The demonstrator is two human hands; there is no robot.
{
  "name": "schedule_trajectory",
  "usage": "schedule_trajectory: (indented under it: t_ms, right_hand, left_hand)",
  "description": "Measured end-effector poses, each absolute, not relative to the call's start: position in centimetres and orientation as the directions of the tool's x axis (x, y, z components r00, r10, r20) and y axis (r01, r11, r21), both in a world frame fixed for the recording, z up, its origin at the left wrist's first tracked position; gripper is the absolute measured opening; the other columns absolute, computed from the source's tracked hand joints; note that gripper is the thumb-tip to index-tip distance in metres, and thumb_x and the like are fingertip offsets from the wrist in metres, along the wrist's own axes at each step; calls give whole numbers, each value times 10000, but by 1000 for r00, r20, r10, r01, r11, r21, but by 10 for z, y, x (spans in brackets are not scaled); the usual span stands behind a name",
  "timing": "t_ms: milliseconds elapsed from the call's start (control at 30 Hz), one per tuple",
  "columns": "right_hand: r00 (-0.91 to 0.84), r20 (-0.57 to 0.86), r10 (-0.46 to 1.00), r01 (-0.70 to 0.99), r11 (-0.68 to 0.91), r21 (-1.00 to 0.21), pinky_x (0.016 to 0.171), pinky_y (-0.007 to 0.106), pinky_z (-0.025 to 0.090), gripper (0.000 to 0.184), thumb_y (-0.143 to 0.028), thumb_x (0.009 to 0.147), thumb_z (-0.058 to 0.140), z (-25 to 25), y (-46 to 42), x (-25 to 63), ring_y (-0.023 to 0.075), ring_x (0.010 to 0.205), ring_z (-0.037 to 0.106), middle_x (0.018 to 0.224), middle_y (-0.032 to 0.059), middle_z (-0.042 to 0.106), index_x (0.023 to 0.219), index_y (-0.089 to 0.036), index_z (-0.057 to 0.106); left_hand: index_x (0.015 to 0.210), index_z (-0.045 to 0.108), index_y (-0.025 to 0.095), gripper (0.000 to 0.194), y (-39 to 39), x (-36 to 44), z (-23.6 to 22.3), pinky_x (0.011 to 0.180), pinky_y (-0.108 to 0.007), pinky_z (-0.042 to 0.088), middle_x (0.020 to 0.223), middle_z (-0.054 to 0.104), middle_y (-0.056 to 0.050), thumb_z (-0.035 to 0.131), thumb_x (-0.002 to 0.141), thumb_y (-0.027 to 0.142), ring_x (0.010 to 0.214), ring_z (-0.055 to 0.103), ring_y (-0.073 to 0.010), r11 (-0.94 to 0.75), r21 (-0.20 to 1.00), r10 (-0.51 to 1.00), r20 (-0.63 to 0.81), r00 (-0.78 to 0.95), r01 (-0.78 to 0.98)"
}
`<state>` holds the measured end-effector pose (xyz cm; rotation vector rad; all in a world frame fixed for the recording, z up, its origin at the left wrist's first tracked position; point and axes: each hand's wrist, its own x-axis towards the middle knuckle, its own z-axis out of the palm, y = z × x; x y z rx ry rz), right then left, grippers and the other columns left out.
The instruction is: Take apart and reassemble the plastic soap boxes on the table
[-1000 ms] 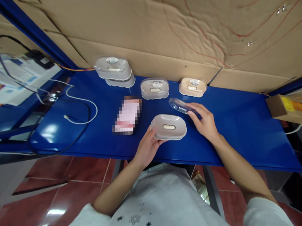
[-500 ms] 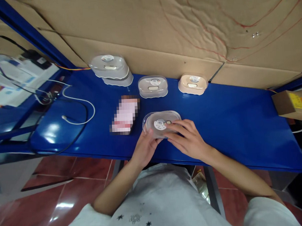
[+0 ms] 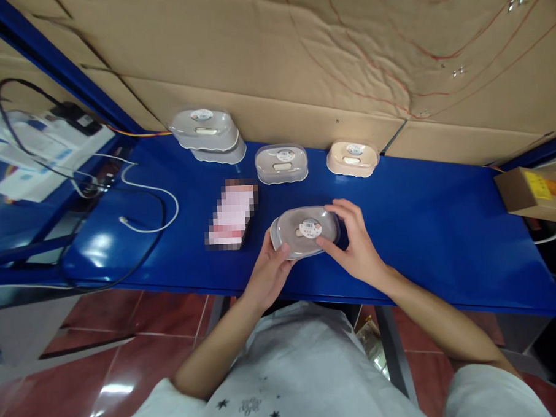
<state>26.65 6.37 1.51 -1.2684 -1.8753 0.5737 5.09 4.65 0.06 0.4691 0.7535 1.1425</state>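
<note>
A grey oval soap box (image 3: 302, 233) with a clear lid and a round sticker sits near the front of the blue table (image 3: 426, 226). My left hand (image 3: 269, 273) grips its left end, thumb on the lid. My right hand (image 3: 356, 245) wraps round its right end, fingers curled over the rim. The box looks tilted slightly towards me between both hands.
Along the back stand a stack of grey boxes (image 3: 208, 135), a single grey box (image 3: 281, 163) and a beige box (image 3: 352, 158). A blurred pink phone-like item (image 3: 232, 213) lies left of my hands. White and black cables (image 3: 144, 202) are at the left, a cardboard box (image 3: 530, 191) at the right.
The clear lid that lay beside the grey box went onto it. My right hand slid from on top of the lid to the box's right end, and both hands now hold it.
</note>
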Motion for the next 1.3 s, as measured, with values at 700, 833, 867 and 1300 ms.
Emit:
schedule_trajectory:
  t_ms: [700,833,867,1300]
  right_hand:
    - [-311,170,935,296,265,-918,1074,421,601,393,-524,1070,574,3,89,282,246,1339,669,1459,86,676,1402,-314,590]
    - [-255,219,942,372,305,-877,1102,435,584,389,-504,1100,505,5,85,276,241,1289,687,1419,83,696,1422,-298,581]
    - [-242,230,943,385,311,-869,1125,446,569,391,-501,1105,489,5,83,275,243,1297,679,1423,87,690,1424,-295,579]
    - [-186,252,950,357,304,-883,1239,466,451,410,-555,1118,395,8,74,269,249,1425,555,1456,81,624,1384,-311,590]
  left_hand:
    - [1379,617,286,746,40,49,-2,1195,-417,450,1388,707,-83,960,748,485,1397,610,-310,303,712,953,-211,218,-634]
    - [1438,569,299,846,36,47,-5,1160,-389,459,1418,674,-77,985,715,443,1349,621,-291,271,788,959,-174,222,-552]
    - [1439,563,305,851,35,46,-6,1133,-381,475,1405,675,-72,988,712,424,1321,632,-286,264,808,960,-169,222,-527]
    - [1269,542,293,708,34,47,-8,866,-255,500,1191,656,-9,978,718,383,1014,635,-169,170,884,972,-79,220,-435]
